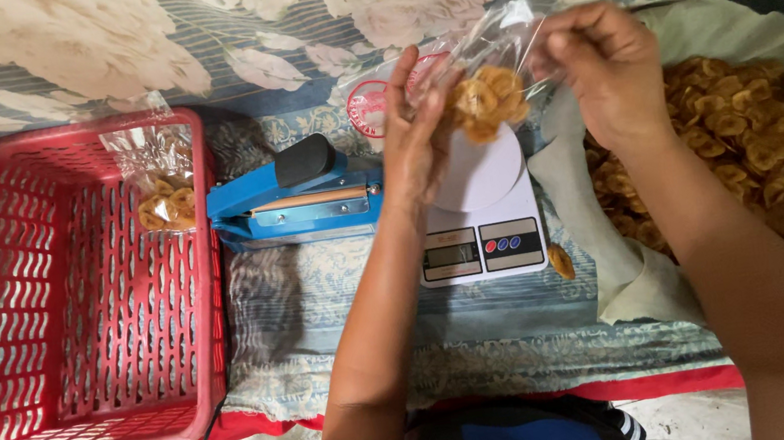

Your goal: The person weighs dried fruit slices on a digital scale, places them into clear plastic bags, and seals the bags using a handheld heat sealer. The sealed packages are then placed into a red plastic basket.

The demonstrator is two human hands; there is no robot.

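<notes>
My left hand cups the side of a clear plastic bag partly filled with golden banana chips. Fingers of my right hand pinch the bag's open top edge. Both hands hold the bag just above the round platform of a white digital kitchen scale. To the left of the scale sits a blue heat sealer with a black handle.
A red plastic basket at the left holds one filled bag of chips. A large heap of loose chips lies on a pale cloth at the right. One stray chip lies beside the scale. Floral cloth covers the surface.
</notes>
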